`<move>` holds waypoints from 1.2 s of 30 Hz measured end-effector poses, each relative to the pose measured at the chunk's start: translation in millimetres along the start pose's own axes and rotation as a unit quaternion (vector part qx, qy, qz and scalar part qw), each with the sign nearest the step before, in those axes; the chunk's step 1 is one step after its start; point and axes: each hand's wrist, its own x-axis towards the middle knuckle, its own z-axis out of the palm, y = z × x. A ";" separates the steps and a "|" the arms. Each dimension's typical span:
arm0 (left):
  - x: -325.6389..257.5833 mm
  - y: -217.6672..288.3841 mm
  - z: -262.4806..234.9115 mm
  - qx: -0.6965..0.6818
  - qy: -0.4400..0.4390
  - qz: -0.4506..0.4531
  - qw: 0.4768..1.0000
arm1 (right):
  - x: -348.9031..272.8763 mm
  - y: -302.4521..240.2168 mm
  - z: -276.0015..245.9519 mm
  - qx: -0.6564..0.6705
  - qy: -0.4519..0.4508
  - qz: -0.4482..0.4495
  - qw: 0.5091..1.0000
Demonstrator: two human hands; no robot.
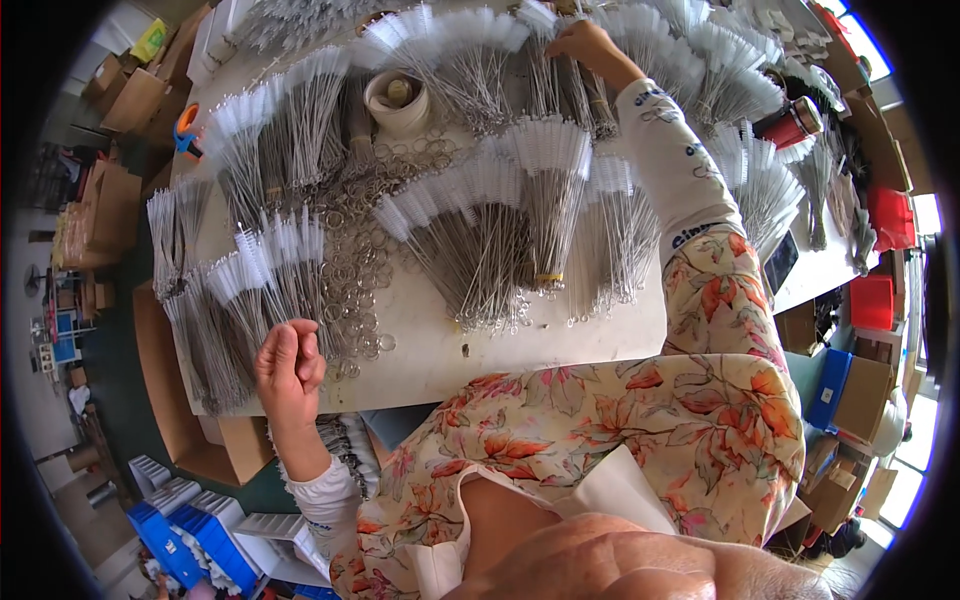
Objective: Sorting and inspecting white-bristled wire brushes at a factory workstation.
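Note:
My right hand (597,50) reaches to the far side of the table, among bundles of thin wire brushes with white bristles. Its fingers are curled down at the brush heads, and what lies between them I cannot make out. Near the front left edge, my left hand (290,372) is raised with fingers bent toward the thumb; anything in it is hidden. Just beyond it lie loose wire brushes (245,285). Small metal rings (350,280) are strewn in the middle. To their right a bundle of brushes (552,195), banded near its lower end, rests on other brushes.
A cream roll (397,103) stands among the brushes at the back. Orange-handled scissors (186,130) lie at the left edge. A red cylinder (790,124) is on the right. Below the table's left side is an open cardboard box (160,375); blue and white bins (190,535) stand lower left.

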 end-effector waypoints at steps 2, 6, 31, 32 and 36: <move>-6.7 -5.5 -8.7 -0.014 0.008 0.002 1.000 | -9.2 0.2 -15.9 0.083 -0.040 0.049 0.994; -8.2 -15.5 -7.8 -0.044 0.027 0.025 0.998 | -30.1 -28.6 -40.3 0.026 0.007 0.088 0.996; -20.8 -68.7 47.4 0.299 0.093 0.559 0.768 | -309.6 -286.4 70.8 0.795 -0.299 0.067 0.523; -18.3 -70.9 43.1 0.343 0.082 0.578 0.735 | -310.3 -283.6 73.0 0.796 -0.296 0.069 0.523; -37.2 -61.5 25.6 0.409 -0.019 0.514 0.754 | -308.8 -275.1 65.6 0.840 -0.329 0.103 0.419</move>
